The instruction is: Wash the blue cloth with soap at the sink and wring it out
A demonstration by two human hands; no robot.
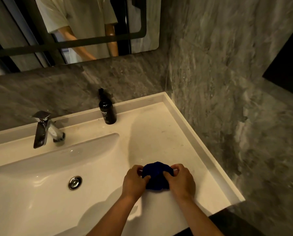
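A dark blue cloth (156, 174) is bunched up on the white counter just right of the basin. My left hand (133, 181) grips its left side and my right hand (181, 180) grips its right side, fingers pinched into the fabric. The white sink basin (45, 169) lies to the left, with a chrome drain plug (75, 182) in its floor. A chrome faucet (44, 129) stands at the back of the basin, with no water running. A black soap bottle (107, 110) with a pump top stands on the back ledge.
The white counter (161, 132) runs right to a raised rim against a grey marble wall (227, 99). A mirror (74, 28) hangs above, reflecting a person's arms and pale shirt. A dark panel (288, 70) is on the right wall.
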